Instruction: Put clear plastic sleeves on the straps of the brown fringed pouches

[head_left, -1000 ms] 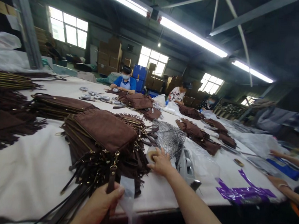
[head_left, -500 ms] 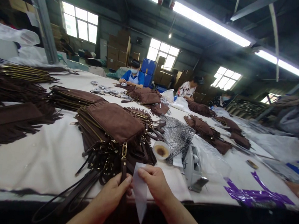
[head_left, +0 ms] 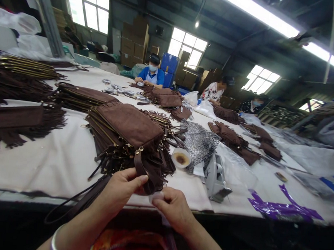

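Note:
My left hand [head_left: 124, 186] is closed, its thumb and fingers pinching a brown wrist strap [head_left: 140, 164]. That strap loops down from a gold clasp on the top fringed brown pouch [head_left: 132, 124] of a stack. Just to the right, my right hand [head_left: 174, 207] is closed on a thin white sheet [head_left: 152, 197]. Most of the sheet is hidden behind the fingers, and its lower end hangs below them. The sheet is close to the strap; I cannot tell whether they touch. More dark straps hang over the table edge by my left forearm.
A small bowl of brown stuff [head_left: 181, 158] stands right of the stack, beside patterned wrapping [head_left: 201, 144] and a tape dispenser [head_left: 216, 180]. Purple tape [head_left: 284, 209] lies farther right. More pouches [head_left: 86, 96] are piled behind and left. A co-worker in blue [head_left: 151, 75] sits across the table.
My left hand has risen and the strap now curves into a loop instead of hanging straight. The white sheet, earlier spread out between my hands, is now mostly hidden by my right hand.

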{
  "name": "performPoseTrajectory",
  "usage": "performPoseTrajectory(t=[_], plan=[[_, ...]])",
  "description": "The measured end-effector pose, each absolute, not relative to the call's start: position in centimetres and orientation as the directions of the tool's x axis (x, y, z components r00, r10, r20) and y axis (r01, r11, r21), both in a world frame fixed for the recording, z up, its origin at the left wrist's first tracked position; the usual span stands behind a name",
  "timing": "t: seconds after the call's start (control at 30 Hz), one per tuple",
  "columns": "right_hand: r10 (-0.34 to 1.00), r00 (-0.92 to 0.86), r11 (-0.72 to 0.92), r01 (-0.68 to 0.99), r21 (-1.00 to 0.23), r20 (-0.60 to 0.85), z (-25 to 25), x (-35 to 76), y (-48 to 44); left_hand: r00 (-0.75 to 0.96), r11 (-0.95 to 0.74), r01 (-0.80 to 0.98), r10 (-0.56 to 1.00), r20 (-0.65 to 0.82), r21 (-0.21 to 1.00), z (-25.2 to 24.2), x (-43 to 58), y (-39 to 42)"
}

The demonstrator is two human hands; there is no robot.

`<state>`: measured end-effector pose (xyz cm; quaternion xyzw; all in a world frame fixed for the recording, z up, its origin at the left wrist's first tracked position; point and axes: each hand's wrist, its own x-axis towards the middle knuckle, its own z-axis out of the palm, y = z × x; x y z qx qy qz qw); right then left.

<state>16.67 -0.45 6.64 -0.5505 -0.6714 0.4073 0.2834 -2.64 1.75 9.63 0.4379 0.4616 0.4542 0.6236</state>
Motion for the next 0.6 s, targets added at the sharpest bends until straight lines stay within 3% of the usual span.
performPoseTrajectory(t=[0.27,0.6], plan=[[0.987,-0.123,-0.025,0.526,-0.85,-0.105,6.2,16.4,-0.4,0.075,0.135,0.015,0.988,-0.136,0.991,10.4,-1.9,1.1],[0.979,-0.193,0.035,0.457,-0.889,-0.061,6.6,16.3,-1.1,0.025,0.08,0.181,0.996,-0.086,0.98,8.7,-1.9,1.5]])
